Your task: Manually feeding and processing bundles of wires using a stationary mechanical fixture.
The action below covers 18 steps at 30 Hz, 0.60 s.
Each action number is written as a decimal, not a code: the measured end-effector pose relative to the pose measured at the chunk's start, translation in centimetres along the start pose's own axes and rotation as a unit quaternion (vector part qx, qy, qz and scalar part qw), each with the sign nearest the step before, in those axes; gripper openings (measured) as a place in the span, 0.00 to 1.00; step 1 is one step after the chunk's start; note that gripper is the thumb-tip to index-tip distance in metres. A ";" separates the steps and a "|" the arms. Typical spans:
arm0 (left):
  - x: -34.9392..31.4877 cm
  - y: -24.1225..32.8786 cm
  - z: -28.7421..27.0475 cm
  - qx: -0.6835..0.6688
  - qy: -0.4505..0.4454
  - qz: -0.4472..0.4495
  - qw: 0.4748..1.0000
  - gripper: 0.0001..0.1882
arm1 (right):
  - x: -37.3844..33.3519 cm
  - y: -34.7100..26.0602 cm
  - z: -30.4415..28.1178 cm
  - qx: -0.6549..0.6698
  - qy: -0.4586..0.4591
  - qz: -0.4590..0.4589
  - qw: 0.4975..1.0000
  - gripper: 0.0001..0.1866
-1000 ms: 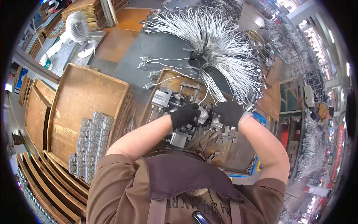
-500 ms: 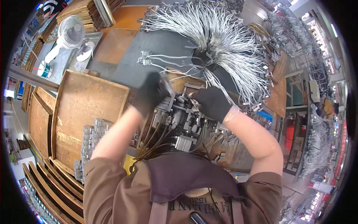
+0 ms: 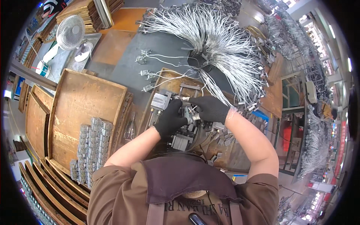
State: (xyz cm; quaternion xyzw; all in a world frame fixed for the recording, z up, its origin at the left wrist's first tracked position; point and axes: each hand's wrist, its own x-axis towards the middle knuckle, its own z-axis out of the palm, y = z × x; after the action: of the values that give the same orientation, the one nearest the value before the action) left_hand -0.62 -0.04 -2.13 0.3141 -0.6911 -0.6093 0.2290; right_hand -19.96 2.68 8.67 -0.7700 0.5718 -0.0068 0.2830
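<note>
Both hands wear black gloves and meet over a metal fixture (image 3: 183, 141) with clamps and cylinders on the bench. My left hand (image 3: 171, 119) is closed at the fixture's middle, its fingertips against small parts I cannot make out. From the right, my right hand (image 3: 210, 108) reaches in with light-coloured fingertips and thumb, bent round a small piece there; glove and fingers hide most of it. Beside my left hand is a grey metal block (image 3: 160, 101) on the fixture. Beyond the hands, white cables (image 3: 168, 59) lead to small metal connectors (image 3: 149, 75) lying on the left.
A large fan-shaped bundle of white cables (image 3: 240, 52) covers the far bench. At left stand a wooden tray (image 3: 88, 93) and stacked metal blocks (image 3: 93, 146). Loose small metal pieces (image 3: 225, 138) lie right of the fixture. A white fan (image 3: 70, 32) stands far left.
My left hand has come from the fixture's far left side down and right to its middle, beside my right hand. Connectors with cables now show where the left hand was.
</note>
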 end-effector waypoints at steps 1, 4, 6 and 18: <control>-0.1 -0.1 0.2 -0.013 0.011 0.019 1.000 0.28 | -0.1 -0.2 -0.2 0.001 -0.023 0.017 1.000 0.34; -0.2 0.3 0.2 0.039 0.024 0.066 0.997 0.27 | 0.1 0.8 0.7 0.020 0.051 -0.044 0.998 0.33; -0.3 1.4 -0.3 0.102 0.028 0.093 0.990 0.27 | 0.1 1.0 0.5 0.010 0.057 -0.068 0.996 0.34; 1.5 -1.0 -0.7 -0.051 0.023 -0.040 0.998 0.23 | 1.9 -2.7 0.2 -0.039 -0.024 0.035 0.998 0.39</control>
State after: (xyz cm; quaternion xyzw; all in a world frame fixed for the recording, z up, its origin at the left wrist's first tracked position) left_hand -1.07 -1.69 -3.10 0.3434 -0.6402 -0.6452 0.2365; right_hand -16.90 1.60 9.07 -0.7600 0.5910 0.0439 0.2670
